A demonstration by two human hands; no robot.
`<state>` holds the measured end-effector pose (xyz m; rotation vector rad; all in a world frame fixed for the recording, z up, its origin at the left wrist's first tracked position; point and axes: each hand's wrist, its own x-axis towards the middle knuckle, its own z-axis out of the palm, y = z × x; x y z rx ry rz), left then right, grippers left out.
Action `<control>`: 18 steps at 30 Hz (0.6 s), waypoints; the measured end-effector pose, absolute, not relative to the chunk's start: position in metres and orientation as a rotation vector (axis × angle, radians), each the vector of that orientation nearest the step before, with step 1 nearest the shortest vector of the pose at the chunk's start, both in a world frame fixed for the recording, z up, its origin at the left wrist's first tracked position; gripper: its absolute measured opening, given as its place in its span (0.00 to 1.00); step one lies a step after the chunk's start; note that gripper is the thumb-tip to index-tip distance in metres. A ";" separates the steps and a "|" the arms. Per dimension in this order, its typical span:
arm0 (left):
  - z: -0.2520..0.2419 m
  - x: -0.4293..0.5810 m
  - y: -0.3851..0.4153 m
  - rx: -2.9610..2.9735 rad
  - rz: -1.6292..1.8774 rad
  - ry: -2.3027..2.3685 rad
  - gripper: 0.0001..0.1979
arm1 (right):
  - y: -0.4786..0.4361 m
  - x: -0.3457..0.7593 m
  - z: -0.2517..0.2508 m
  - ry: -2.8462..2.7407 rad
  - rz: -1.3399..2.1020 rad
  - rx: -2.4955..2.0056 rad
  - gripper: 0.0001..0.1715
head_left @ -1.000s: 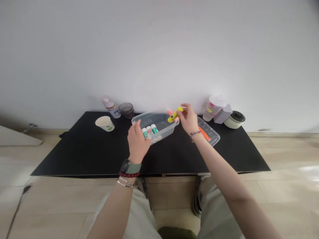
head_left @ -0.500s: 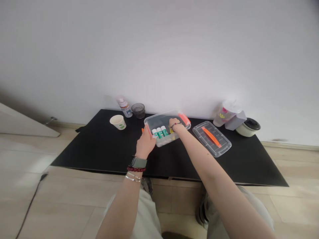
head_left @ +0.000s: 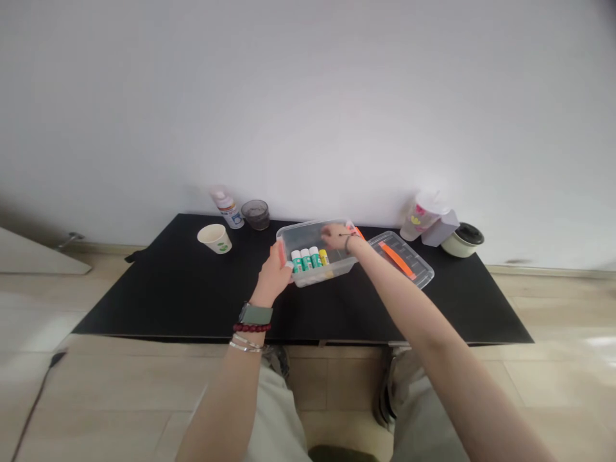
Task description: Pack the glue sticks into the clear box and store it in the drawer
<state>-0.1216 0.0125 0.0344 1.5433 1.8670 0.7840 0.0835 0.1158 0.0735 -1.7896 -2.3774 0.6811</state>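
We look down on a clear, ribbed plastic storage box (head_left: 308, 226), shallow and rectangular with rounded corners, sitting near the far edge of the table, around its middle. Inside, four glue sticks lie side by side along the near wall: three smooth tubes with teal labels and white caps (head_left: 305, 260) and a yellow-labelled one (head_left: 324, 257) at the right of the row. Pale lumps beneath them are too blurred to name. Our left hand (head_left: 273, 274) grips the box's left end, fingers together and wrapped around the wall by a bright orange plastic latch (head_left: 282, 253). Our right hand (head_left: 337, 236) reaches in over the far right part of the box, fingers curled and close together, though we cannot tell whether they hold anything. A second orange latch (head_left: 353, 230) shows just past that hand. Just beside the box to the right lies its transparent lid (head_left: 402, 260), with an orange strip (head_left: 397, 260) along it. Towards the left of the matte black table (head_left: 168, 289) stand a paper cup (head_left: 214, 239), a spray can (head_left: 227, 208) and a dark glass (head_left: 255, 214). Near the far right corner are a frosted plastic cup (head_left: 423, 215), a lilac box (head_left: 440, 228) and a cream pot with a black lid (head_left: 463, 239).
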 end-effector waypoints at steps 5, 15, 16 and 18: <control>0.034 -0.120 0.012 1.407 0.827 1.804 0.37 | 0.107 0.192 0.087 -1.935 0.349 -1.839 0.23; 0.044 -0.114 0.006 1.359 0.785 1.659 0.36 | 0.056 0.266 0.002 -1.986 0.356 -2.372 0.18; 0.044 -0.115 0.005 1.374 0.779 1.646 0.36 | 0.055 0.265 -0.002 -1.988 0.358 -2.379 0.17; 0.043 -0.115 0.005 1.389 0.759 1.604 0.36 | 0.055 0.265 -0.005 -1.986 0.364 -2.385 0.16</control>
